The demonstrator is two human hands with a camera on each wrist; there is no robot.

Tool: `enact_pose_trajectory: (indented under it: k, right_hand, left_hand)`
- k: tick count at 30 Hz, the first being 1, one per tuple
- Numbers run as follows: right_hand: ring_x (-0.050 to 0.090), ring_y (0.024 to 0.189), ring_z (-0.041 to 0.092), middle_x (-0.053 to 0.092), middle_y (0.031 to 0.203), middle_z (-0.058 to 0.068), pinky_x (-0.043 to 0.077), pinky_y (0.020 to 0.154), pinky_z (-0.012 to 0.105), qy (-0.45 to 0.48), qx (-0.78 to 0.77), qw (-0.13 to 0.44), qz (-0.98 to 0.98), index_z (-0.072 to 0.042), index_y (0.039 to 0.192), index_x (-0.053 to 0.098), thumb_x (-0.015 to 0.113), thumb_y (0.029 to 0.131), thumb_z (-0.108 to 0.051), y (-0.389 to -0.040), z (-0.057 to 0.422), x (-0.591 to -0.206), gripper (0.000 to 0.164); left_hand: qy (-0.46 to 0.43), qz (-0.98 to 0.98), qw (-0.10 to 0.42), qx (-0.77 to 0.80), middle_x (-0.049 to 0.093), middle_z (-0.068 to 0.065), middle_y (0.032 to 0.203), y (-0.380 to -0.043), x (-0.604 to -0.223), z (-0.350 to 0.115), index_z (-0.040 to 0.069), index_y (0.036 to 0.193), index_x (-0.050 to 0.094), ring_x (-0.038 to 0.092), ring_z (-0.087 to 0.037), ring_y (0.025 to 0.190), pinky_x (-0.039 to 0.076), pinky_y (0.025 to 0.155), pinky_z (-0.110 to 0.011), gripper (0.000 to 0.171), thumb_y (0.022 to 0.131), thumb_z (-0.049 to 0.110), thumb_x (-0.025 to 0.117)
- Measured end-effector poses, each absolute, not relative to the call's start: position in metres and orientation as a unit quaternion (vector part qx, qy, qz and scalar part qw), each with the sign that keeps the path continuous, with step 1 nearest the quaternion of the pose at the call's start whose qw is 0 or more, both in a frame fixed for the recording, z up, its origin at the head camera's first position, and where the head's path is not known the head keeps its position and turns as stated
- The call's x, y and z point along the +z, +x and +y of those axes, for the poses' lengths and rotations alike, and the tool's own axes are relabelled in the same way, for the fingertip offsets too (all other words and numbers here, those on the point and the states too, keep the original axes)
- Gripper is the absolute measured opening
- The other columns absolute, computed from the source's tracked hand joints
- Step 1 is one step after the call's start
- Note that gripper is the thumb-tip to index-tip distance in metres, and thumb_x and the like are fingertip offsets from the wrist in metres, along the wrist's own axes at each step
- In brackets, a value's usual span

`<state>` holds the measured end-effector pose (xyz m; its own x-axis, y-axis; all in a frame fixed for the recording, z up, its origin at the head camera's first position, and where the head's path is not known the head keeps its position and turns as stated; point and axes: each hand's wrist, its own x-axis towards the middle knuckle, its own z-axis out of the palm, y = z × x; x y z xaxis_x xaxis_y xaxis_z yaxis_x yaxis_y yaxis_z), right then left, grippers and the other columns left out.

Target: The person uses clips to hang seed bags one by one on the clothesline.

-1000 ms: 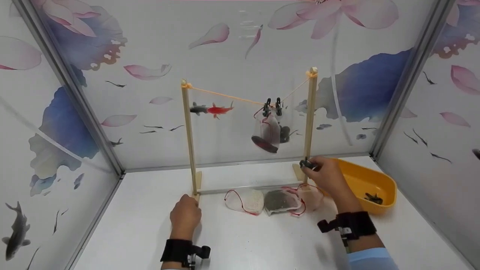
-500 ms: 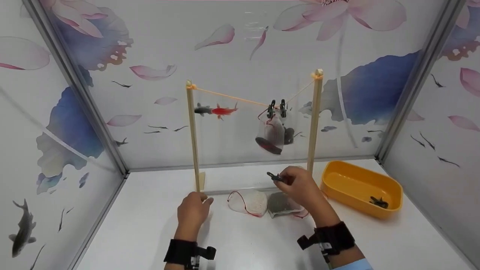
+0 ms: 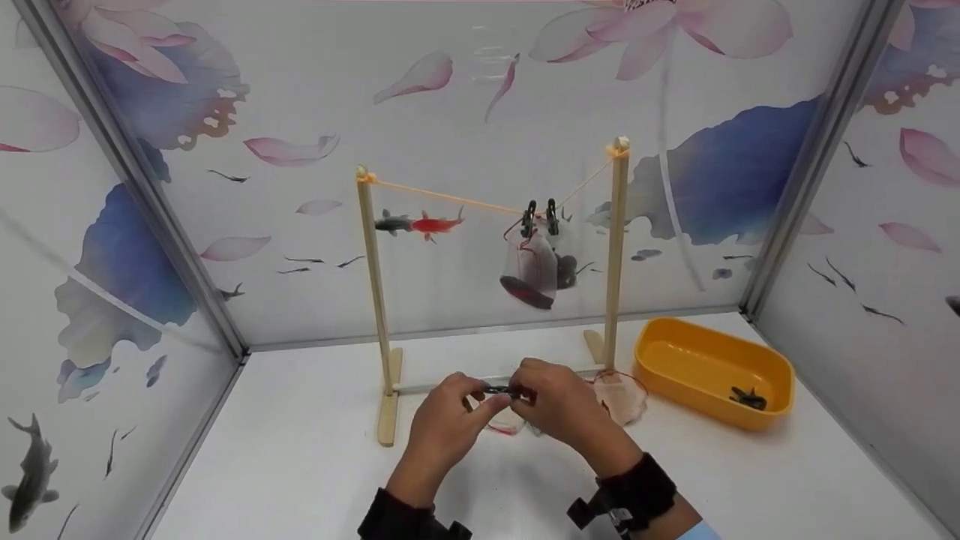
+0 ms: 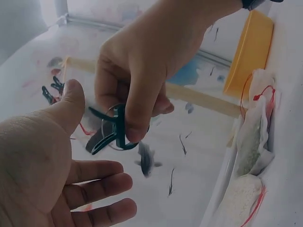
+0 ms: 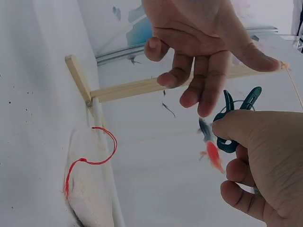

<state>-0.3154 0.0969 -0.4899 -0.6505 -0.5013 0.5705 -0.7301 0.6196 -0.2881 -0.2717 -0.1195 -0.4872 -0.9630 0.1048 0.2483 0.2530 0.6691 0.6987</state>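
Pinched between the thumb and fingers of my right hand (image 3: 562, 409) is a small dark green spring clip (image 4: 118, 127), its two handles pointing toward my left hand (image 3: 442, 424). In both wrist views the left hand is spread around those handles, thumb apart from relaxed fingers, not closed on them. Beneath the hands on the table lie pouches with red drawstrings: a white one (image 5: 90, 194), a green-grey one (image 4: 251, 146) and a pale pinkish one (image 3: 622, 401). In the head view the hands cover most of the first two.
Behind the hands stands a wooden frame (image 3: 615, 262) with a sagging orange string (image 3: 450, 196). Two black-looking clips (image 3: 529, 219) hang on it, with a sheer pouch (image 3: 531, 270) and a dark one behind. A yellow tray (image 3: 675, 375) at right holds more clips (image 3: 748, 398).
The right hand has carried the clip leftward from beside the right post to the middle. My left hand has left the foot of the left post and moved right to meet it.
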Motion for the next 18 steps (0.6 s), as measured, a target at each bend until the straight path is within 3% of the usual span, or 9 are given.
enact_pose_trajectory:
  k: [5, 11, 15, 18]
  right_hand:
    - [0.059, 0.071, 0.008, 0.067, 0.083, -0.003, 0.059, 0.067, 0.021, 0.398, 0.21, 0.287, -0.846, -0.015, 0.095, 0.08, 0.097, 0.093, -0.016, -0.314, 0.094, -0.491, 0.017]
    - [0.061, 0.071, 0.007, 0.066, 0.083, -0.003, 0.058, 0.065, 0.02, 0.416, 0.21, 0.318, -0.826, -0.016, 0.092, 0.077, 0.097, 0.091, -0.011, -0.317, 0.095, -0.496, 0.021]
    - [0.065, 0.073, 0.007, 0.069, 0.085, -0.002, 0.059, 0.066, 0.02, 0.419, 0.219, 0.302, -0.828, -0.015, 0.096, 0.079, 0.098, 0.09, -0.011, -0.319, 0.098, -0.497, 0.02]
    - [0.068, 0.077, 0.01, 0.074, 0.091, 0.0, 0.061, 0.07, 0.023, 0.393, 0.245, 0.244, -0.852, -0.014, 0.112, 0.081, 0.097, 0.093, -0.017, -0.321, 0.106, -0.493, 0.025]
  left_hand:
    - [-0.073, -0.914, 0.117, -0.382, 0.071, 0.003, 0.1, -0.266, -0.487, -0.111, 0.015, 0.112, 0.086, 0.065, -0.009, 0.087, 0.053, 0.07, -0.029, 0.062, 0.098, 0.075, 0.075]
    - [-0.054, -0.915, 0.108, -0.385, 0.072, 0.0, 0.099, -0.265, -0.485, -0.111, 0.009, 0.111, 0.085, 0.067, -0.012, 0.088, 0.056, 0.073, -0.034, 0.062, 0.099, 0.07, 0.078]
    - [-0.053, -0.914, 0.098, -0.39, 0.071, 0.0, 0.099, -0.265, -0.483, -0.112, 0.007, 0.113, 0.084, 0.066, -0.012, 0.088, 0.055, 0.072, -0.033, 0.058, 0.102, 0.064, 0.079]
    - [-0.055, -0.911, 0.105, -0.396, 0.07, 0.0, 0.098, -0.265, -0.482, -0.114, 0.007, 0.112, 0.083, 0.064, -0.011, 0.086, 0.053, 0.07, -0.031, 0.052, 0.104, 0.057, 0.079]
